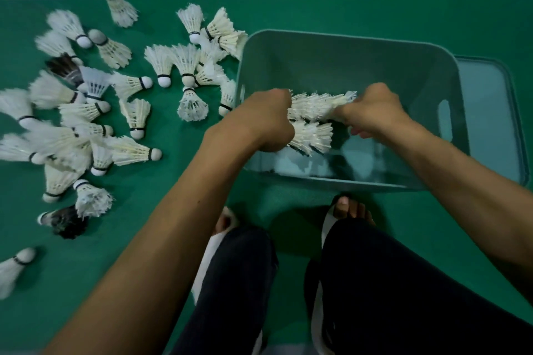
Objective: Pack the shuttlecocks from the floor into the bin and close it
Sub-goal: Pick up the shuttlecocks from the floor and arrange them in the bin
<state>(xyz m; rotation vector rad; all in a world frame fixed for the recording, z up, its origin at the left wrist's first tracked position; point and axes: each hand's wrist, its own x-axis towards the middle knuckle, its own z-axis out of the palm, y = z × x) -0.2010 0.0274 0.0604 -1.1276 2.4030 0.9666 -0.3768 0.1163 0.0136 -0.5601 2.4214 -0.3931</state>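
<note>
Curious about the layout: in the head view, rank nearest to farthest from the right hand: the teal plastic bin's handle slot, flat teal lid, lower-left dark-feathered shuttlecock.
From the right hand:
1. Handle slot, in the bin's right wall.
2. Flat teal lid, on the floor right of the bin.
3. Dark-feathered shuttlecock, lower left.

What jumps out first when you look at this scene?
A scatter of white feather shuttlecocks, with a few dark ones, covers the green court floor at the left. At centre right, the left hand and right hand grip stacked white shuttlecocks over an open blue-grey plastic bin, its flat lid lying at its right.
</note>
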